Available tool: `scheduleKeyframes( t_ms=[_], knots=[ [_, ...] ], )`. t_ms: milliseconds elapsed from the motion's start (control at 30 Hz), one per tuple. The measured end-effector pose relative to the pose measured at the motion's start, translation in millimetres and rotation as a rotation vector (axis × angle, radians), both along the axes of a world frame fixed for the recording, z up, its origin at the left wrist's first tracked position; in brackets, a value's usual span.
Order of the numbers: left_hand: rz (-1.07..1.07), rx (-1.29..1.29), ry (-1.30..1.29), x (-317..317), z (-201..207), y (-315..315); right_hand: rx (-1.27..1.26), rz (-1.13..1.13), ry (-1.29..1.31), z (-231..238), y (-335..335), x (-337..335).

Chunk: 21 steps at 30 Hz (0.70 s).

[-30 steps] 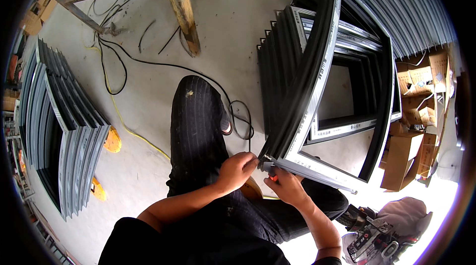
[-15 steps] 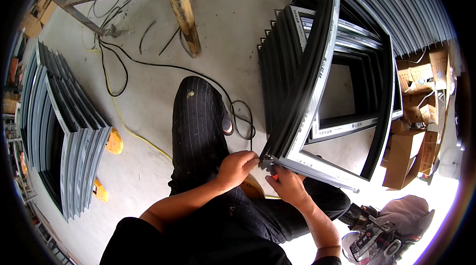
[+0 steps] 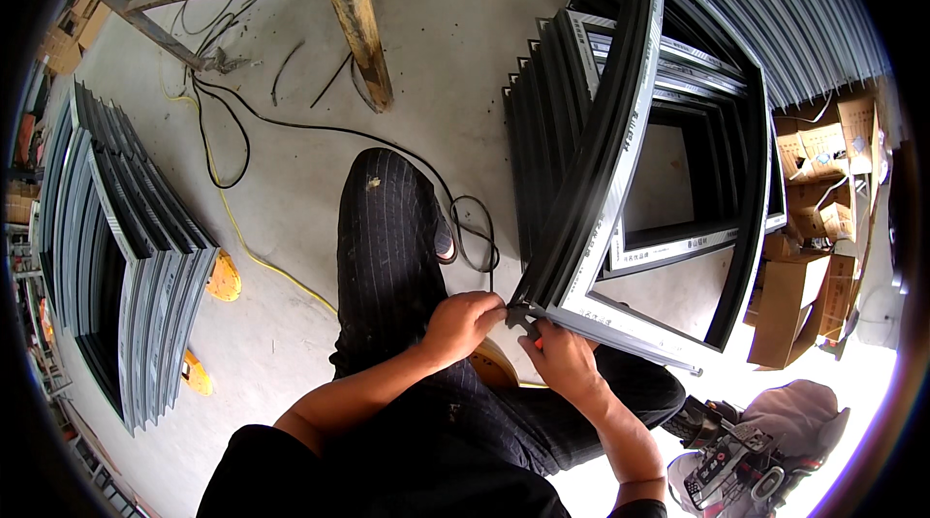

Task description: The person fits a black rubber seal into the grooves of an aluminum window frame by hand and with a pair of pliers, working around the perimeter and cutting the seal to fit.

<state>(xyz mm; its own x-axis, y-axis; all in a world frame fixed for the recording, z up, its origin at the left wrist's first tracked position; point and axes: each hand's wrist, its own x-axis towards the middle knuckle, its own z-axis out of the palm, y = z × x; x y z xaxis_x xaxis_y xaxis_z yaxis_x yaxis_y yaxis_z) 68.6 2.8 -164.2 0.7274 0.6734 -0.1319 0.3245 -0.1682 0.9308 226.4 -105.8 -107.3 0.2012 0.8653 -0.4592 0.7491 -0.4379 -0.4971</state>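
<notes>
A grey window frame (image 3: 633, 148) with pale film on its face leans against a stack of similar frames (image 3: 552, 130) at the right. Its lower left corner is right in front of me, between my hands. My left hand (image 3: 462, 326) is closed at that corner, thumb and fingers pinched together; what lies between them is hidden. In my right hand (image 3: 565, 360) is a small red-handled tool (image 3: 524, 321) with a dark metal head that looks like pliers. The head touches or nearly touches the corner; I cannot tell which.
More grey frames (image 3: 145, 276) stand stacked at the left, with yellow feet (image 3: 224, 278) beneath. A black cable (image 3: 325, 130) and a yellow cord (image 3: 250, 245) run across the floor. A rusty trestle (image 3: 349, 24) stands ahead. Cardboard boxes (image 3: 790, 310) and a bag (image 3: 790, 411) are at the right.
The tool's dark head has turned and shows more at the frame corner. My right hand has shifted very slightly; my left hand and the frame stay almost still.
</notes>
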Motion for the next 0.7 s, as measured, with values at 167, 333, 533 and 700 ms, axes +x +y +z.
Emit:
scheduleKeyframes(
  t_ms=[167, 333, 533, 700],
  knots=[
    [0.063, 0.056, 0.017, 6, -2, -9, -0.028, 0.074, -0.237, 9, -3, -2],
    [0.086, -0.019, 0.064, -1, -7, -6, -0.171, -0.051, -0.261, 44, -64, 10],
    [0.032, -0.688, -0.173, -1, -35, -26, -0.223, -0.083, -0.171, 68, -159, -54],
    [0.028, -0.908, -0.158, 1, -14, -22, -0.251, -0.121, -0.095, 78, -177, -72]
  ],
)
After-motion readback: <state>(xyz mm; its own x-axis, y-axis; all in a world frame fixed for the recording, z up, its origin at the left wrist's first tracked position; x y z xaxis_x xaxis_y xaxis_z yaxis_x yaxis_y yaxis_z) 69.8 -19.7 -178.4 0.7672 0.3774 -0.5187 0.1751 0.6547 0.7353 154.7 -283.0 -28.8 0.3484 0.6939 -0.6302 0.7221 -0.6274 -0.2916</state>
